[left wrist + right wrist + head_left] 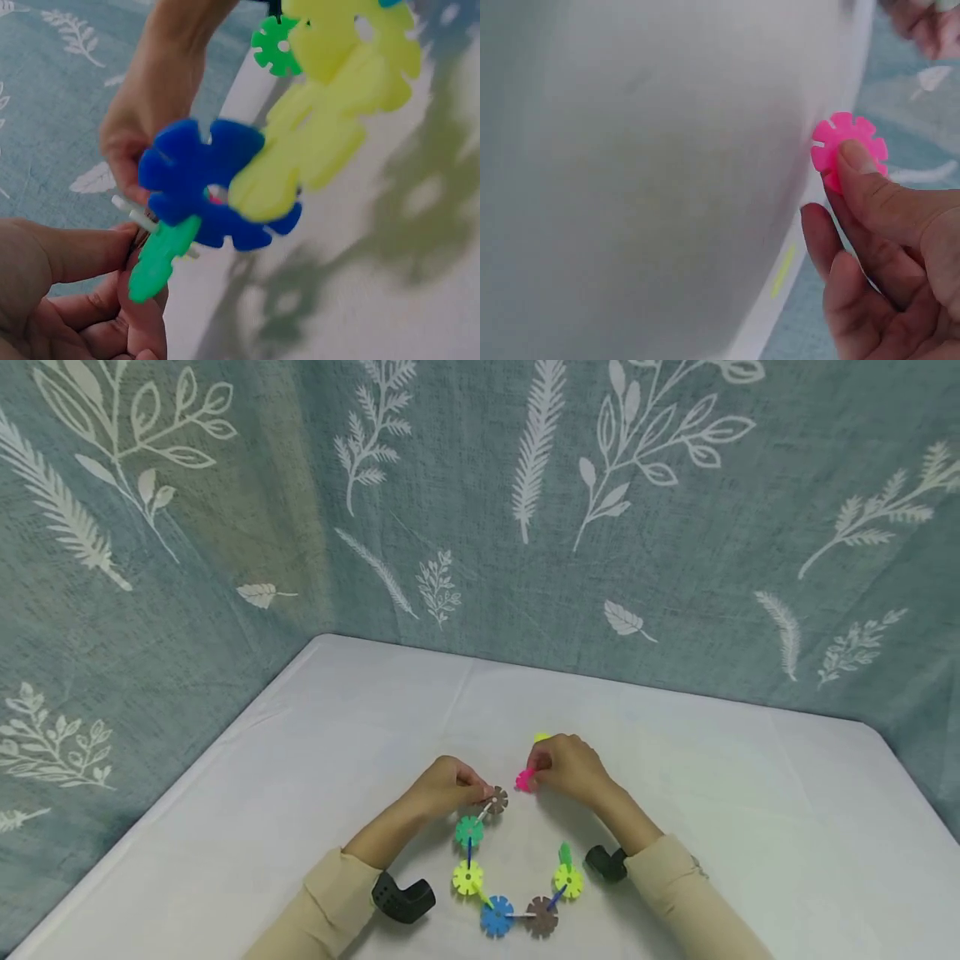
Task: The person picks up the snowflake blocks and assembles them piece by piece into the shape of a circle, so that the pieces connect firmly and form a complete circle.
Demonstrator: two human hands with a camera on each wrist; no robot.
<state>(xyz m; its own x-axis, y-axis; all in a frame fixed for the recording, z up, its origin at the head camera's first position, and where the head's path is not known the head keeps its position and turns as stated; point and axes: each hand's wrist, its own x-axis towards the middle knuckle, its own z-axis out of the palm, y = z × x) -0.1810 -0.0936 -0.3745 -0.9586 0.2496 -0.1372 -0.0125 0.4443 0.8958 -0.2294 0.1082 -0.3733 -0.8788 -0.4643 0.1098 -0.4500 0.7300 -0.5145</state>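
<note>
My left hand (448,789) pinches a brown notched disc (497,800) at one end of a chain of flower-shaped interlocking discs. From it the chain curves through a green disc (469,832), a yellow disc (467,877), a blue disc (497,916) and a second brown disc (542,917). Discs seen edge-on join these. A green piece (566,853) ends the chain at the right. My right hand (573,767) holds a loose pink disc (847,146) between thumb and fingers, a short gap from the left hand's disc. In the left wrist view, the left fingers partly hide the pinched disc.
Just beyond the right hand, a yellow piece (542,737) is mostly hidden by it. White cloth covers the table (360,710); a leaf-patterned curtain (480,568) stands behind. Black curved devices (403,900) sit at both wrists.
</note>
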